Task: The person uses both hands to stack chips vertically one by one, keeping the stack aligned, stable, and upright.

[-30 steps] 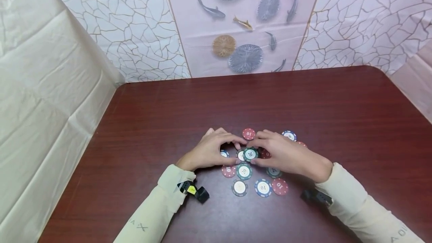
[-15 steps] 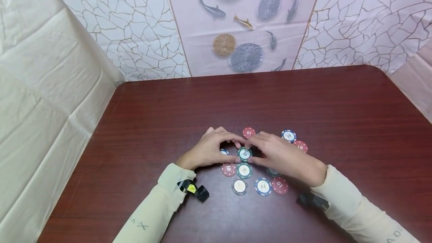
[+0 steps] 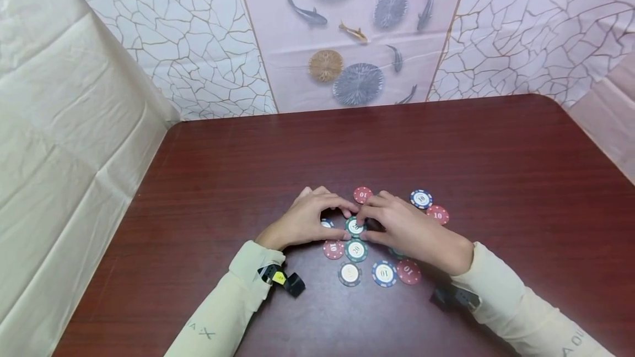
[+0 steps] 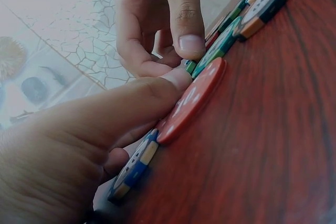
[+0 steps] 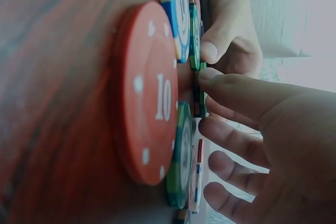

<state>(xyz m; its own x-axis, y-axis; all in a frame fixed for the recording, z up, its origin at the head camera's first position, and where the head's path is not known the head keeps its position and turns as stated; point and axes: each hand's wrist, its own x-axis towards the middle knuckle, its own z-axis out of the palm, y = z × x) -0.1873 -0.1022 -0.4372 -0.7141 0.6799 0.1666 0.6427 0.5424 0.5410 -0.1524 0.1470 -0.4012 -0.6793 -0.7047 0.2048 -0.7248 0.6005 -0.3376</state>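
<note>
A green 20 poker chip [image 3: 354, 228] lies between my two hands in the head view, on top of another chip that it covers. My left hand [image 3: 308, 219] curves round its left side, thumb and forefinger at the edge. From the right, my right hand [image 3: 407, 227] pinches the same chip, its thumb [image 5: 212, 74] low at the rim. A second green chip [image 3: 356, 250] sits just below. Close under the left thumb is a red 10 chip [image 4: 194, 100]. Part of a blue-edged chip [image 3: 326, 223] shows inside the left hand's curve.
Other chips lie flat around the hands: a grey-edged one [image 3: 350, 274], a blue one [image 3: 384, 274] and a red one [image 3: 408, 272] nearer me. Beyond are red [image 3: 362, 195], blue [image 3: 421, 199] and red [image 3: 437, 215] chips. Patterned cloth [image 3: 198, 43] hangs behind the table [image 3: 258, 158].
My right hand has moved left with the green chip and set it over the grey-edged chip by my left fingers. My left hand has stayed nearly still.
</note>
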